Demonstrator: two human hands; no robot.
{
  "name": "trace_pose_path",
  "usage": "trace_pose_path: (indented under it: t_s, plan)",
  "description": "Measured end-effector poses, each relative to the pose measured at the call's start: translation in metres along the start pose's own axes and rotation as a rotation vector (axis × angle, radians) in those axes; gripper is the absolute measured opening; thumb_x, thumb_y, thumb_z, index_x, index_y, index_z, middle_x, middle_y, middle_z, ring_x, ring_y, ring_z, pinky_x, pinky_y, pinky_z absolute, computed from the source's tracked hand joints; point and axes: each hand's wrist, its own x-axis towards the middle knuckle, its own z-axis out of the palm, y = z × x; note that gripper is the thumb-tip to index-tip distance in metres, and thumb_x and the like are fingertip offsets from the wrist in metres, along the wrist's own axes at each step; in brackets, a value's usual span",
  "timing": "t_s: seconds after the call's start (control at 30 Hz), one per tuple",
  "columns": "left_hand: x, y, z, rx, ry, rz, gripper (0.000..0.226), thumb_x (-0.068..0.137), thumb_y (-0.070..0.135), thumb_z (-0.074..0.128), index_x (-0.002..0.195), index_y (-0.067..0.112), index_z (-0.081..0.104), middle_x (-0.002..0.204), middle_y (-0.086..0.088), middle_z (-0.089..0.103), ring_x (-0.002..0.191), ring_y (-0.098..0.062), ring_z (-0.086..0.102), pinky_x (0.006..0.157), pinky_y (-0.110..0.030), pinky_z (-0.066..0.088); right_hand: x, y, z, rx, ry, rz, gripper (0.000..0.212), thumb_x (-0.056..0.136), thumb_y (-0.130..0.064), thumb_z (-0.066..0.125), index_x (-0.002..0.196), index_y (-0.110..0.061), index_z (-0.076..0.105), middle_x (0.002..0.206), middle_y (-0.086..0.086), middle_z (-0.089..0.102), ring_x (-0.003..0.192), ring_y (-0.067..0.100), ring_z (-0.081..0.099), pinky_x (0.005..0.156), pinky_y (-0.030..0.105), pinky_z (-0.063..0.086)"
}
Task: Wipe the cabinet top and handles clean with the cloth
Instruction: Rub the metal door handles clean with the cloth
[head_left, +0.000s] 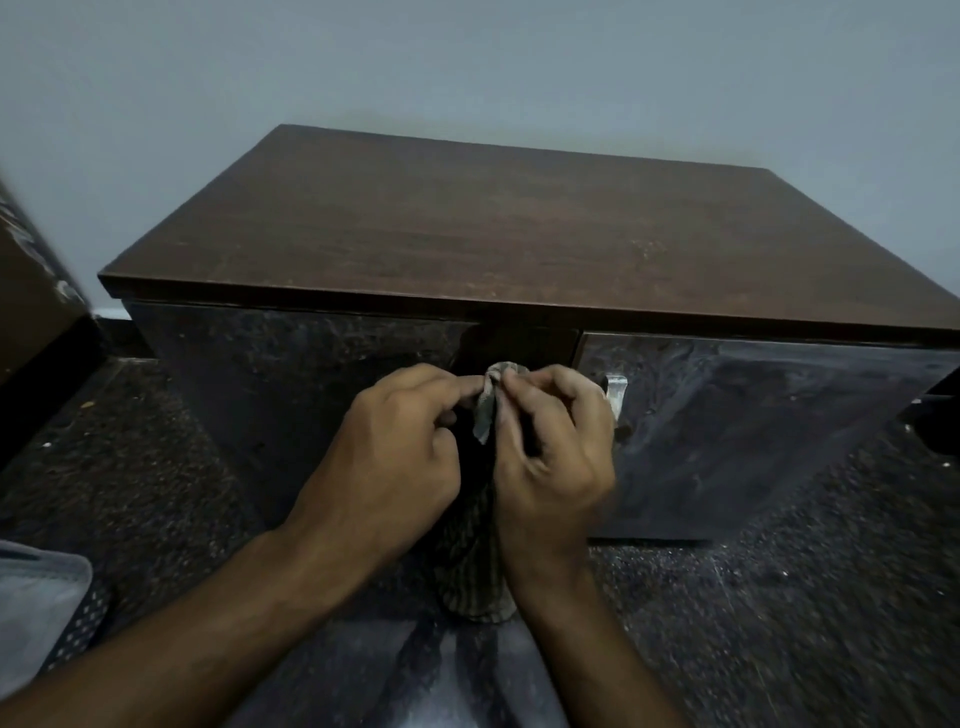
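Your left hand (395, 447) and right hand (550, 447) both pinch the cloth (488, 410) between curled fingers, its striped length hanging below them. They meet before the cabinet (467, 218) front, a metal handle (617, 389) just right of your right hand.

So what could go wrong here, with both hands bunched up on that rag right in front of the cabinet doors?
The cloth hangs long below the left hand and right hand, so its tail may drag on the gritty floor and carry dirt back up. Both hands pinch only its top edge, so it could slip free. The left door seems slightly ajar; wiping near it might swing it. The metal handle sits close to the right knuckles and could be knocked.
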Motion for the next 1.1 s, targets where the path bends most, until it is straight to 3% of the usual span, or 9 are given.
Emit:
trace_pose_path:
  t_s: [0.1, 0.2, 0.3, 0.47, 0.7, 0.9, 1.1]
  plan:
    - [-0.001, 0.000, 0.000, -0.010, -0.006, -0.001, 0.052, 0.075, -0.006, 0.049, 0.118, 0.017, 0.069, 0.101, 0.012, 0.064, 0.087, -0.002, 0.060, 0.083, -0.008, 0.047, -0.018, 0.004, -0.005, 0.144, -0.001, 0.079, 0.024, 0.085, 0.005, 0.075, 0.108, 0.000, 0.075, 0.100, 0.014, 0.061, 0.092, 0.019, 0.064, 0.081, 0.020, 0.054]
    - [-0.001, -0.002, 0.001, -0.003, -0.027, -0.014, 0.048, 0.076, 0.005, 0.047, 0.117, 0.018, 0.070, 0.099, 0.013, 0.064, 0.086, -0.001, 0.060, 0.082, -0.007, 0.046, -0.030, 0.009, -0.010, 0.136, -0.017, 0.103, 0.023, 0.083, 0.008, 0.074, 0.105, 0.000, 0.075, 0.098, 0.013, 0.066, 0.093, 0.017, 0.066, 0.079, 0.023, 0.057]
    - [-0.003, -0.003, 0.003, -0.004, -0.075, -0.027, 0.041, 0.084, 0.004, 0.056, 0.120, 0.020, 0.068, 0.104, 0.012, 0.065, 0.093, 0.001, 0.060, 0.085, -0.003, 0.041, -0.020, 0.001, -0.012, 0.098, -0.008, 0.135, 0.019, 0.085, 0.004, 0.075, 0.103, -0.002, 0.076, 0.098, 0.006, 0.071, 0.094, 0.015, 0.068, 0.084, 0.025, 0.055]
    - [-0.002, -0.005, 0.007, -0.011, -0.053, -0.035, 0.034, 0.090, 0.026, 0.065, 0.124, 0.030, 0.064, 0.097, 0.018, 0.064, 0.090, 0.003, 0.059, 0.076, -0.002, 0.040, 0.013, -0.008, -0.007, 0.052, -0.006, 0.167, 0.012, 0.084, -0.001, 0.079, 0.095, -0.003, 0.077, 0.091, 0.002, 0.071, 0.086, 0.003, 0.066, 0.080, 0.007, 0.046]
    - [0.000, -0.005, 0.010, -0.033, 0.011, -0.087, 0.020, 0.083, 0.028, 0.073, 0.103, 0.030, 0.075, 0.086, 0.016, 0.068, 0.079, 0.002, 0.063, 0.071, -0.015, 0.051, -0.017, 0.004, -0.015, -0.005, -0.071, 0.108, 0.012, 0.086, 0.000, 0.075, 0.098, -0.002, 0.074, 0.095, 0.003, 0.070, 0.090, 0.010, 0.066, 0.085, 0.018, 0.054]
    - [0.000, -0.004, 0.007, -0.047, 0.052, -0.153, 0.008, 0.077, 0.034, 0.079, 0.083, 0.034, 0.074, 0.074, 0.019, 0.067, 0.072, 0.005, 0.063, 0.063, -0.010, 0.048, 0.000, -0.008, -0.013, -0.005, -0.070, 0.208, 0.009, 0.083, 0.001, 0.077, 0.090, -0.004, 0.076, 0.088, 0.001, 0.069, 0.084, 0.002, 0.062, 0.079, 0.002, 0.043]
    - [0.000, -0.006, 0.002, -0.009, 0.100, -0.130, 0.007, 0.076, 0.032, 0.079, 0.079, 0.030, 0.073, 0.070, 0.016, 0.064, 0.072, 0.002, 0.061, 0.060, -0.006, 0.042, 0.005, -0.009, -0.010, -0.003, -0.061, 0.248, 0.007, 0.083, -0.003, 0.078, 0.087, -0.007, 0.075, 0.087, -0.003, 0.068, 0.084, 0.001, 0.062, 0.077, 0.001, 0.043]
